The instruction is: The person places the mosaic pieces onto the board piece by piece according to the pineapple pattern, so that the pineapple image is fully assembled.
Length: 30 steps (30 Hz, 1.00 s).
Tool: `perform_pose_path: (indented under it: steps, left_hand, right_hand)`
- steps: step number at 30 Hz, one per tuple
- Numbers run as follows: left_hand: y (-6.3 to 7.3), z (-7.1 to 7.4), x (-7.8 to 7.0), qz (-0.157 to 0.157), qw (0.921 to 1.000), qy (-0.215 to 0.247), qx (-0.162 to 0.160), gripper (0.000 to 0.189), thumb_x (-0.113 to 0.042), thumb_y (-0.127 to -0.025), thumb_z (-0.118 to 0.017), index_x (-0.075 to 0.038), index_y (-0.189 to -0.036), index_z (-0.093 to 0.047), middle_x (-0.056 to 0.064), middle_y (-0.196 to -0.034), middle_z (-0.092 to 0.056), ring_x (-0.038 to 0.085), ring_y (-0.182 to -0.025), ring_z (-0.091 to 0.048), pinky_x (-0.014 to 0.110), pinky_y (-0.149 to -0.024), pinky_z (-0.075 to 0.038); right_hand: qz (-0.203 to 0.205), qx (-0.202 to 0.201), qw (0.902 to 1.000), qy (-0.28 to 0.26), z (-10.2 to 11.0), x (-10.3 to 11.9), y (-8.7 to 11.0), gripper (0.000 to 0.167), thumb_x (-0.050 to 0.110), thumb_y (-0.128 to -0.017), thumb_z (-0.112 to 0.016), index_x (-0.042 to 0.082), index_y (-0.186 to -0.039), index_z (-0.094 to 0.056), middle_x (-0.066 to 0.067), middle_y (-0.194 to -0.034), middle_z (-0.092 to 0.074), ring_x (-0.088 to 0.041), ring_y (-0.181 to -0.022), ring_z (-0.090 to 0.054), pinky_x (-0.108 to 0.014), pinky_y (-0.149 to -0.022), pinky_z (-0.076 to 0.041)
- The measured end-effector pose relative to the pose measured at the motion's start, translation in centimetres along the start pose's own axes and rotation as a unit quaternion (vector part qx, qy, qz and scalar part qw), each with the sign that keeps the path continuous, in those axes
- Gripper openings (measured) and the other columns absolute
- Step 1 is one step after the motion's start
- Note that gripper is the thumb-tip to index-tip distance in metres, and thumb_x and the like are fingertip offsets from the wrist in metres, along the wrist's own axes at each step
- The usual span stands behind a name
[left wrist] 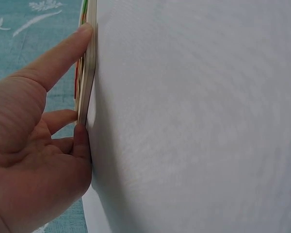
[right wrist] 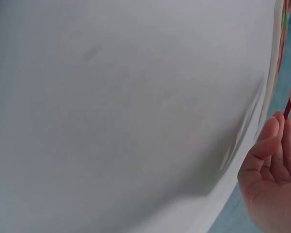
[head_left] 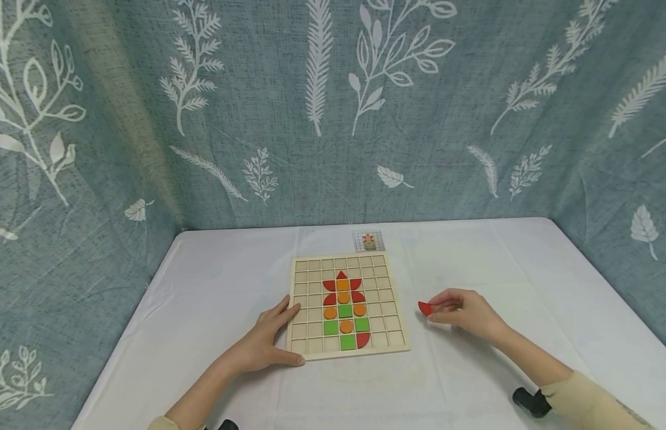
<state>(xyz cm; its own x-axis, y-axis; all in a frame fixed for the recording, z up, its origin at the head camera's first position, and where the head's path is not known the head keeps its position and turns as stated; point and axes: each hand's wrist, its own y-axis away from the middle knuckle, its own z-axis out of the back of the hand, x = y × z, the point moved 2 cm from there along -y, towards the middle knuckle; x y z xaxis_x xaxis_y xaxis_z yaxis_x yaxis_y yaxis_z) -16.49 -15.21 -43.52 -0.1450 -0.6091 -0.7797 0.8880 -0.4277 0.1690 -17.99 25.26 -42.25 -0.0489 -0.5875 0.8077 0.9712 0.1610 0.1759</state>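
Note:
My right hand [head_left: 467, 310] pinches a red curved-edge piece [head_left: 424, 308] between thumb and fingertips, to the right of the board. In the right wrist view the same red piece [right wrist: 287, 108] appears edge-on at the fingertips. A light wooden grid board [head_left: 386, 310] lies on the table. On it, red, orange and green pieces form a figure; a green square [head_left: 347, 342] and a red quarter-round piece [head_left: 363, 340] sit in its lowest row. My left hand [head_left: 265, 340] rests at the board's near left corner, fingers spread along the left side and thumb at the front edge.
A small printed pattern card [head_left: 368, 241] lies just beyond the board's far edge. White cloth covers the table [head_left: 230, 269]. A blue-green curtain [head_left: 322, 173] with white leaf prints hangs behind and at both sides.

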Motion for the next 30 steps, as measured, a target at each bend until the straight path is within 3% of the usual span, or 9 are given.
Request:
perform_pose_path:
  steps: [10, 22, 30]
  left_hand:
    - [0.2, -0.3, -0.1, 0.000, 1.0000, -0.005, -0.003, 0.102, -0.033, -0.069, -0.088, -0.004, -0.150, -0.035, 0.017, -0.162, -0.010, 0.042, -0.145, -0.009, 0.064, -0.110, -0.017]
    - [0.4, -0.6, 0.0, 0.009, 0.9999, -0.006, -0.006, 0.102, -0.033, -0.069, -0.088, -0.005, -0.151, -0.035, 0.016, -0.162, -0.010, 0.041, -0.145, -0.009, 0.064, -0.109, -0.018]
    - [0.4, -0.6, -0.1, 0.003, 1.0000, -0.005, -0.004, 0.101, -0.033, -0.070, -0.088, -0.004, -0.151, -0.034, 0.016, -0.162, -0.010, 0.041, -0.145, -0.008, 0.064, -0.110, -0.018]
  right_hand:
    - [0.029, 0.046, 0.9979, -0.034, -3.4, 2.0, -1.1, 0.033, 0.027, -0.078, -0.083, 0.009, -0.102, -0.070, 0.000, -0.089, -0.070, -0.019, -0.084, -0.063, -0.028, -0.067, -0.048]
    - [0.107, 0.110, 0.9878, -0.025, -8.5, 5.8, -2.1, 0.026, 0.022, -0.079, -0.083, 0.009, -0.097, -0.069, 0.002, -0.082, -0.064, -0.016, -0.074, -0.055, -0.024, -0.064, -0.045]
    - [0.182, 0.130, 0.9731, 0.056, -11.4, 7.4, -2.6, 0.020, 0.023, -0.078, -0.083, 0.015, -0.090, -0.069, 0.011, -0.075, -0.062, -0.009, -0.063, -0.051, -0.022, -0.056, -0.040]
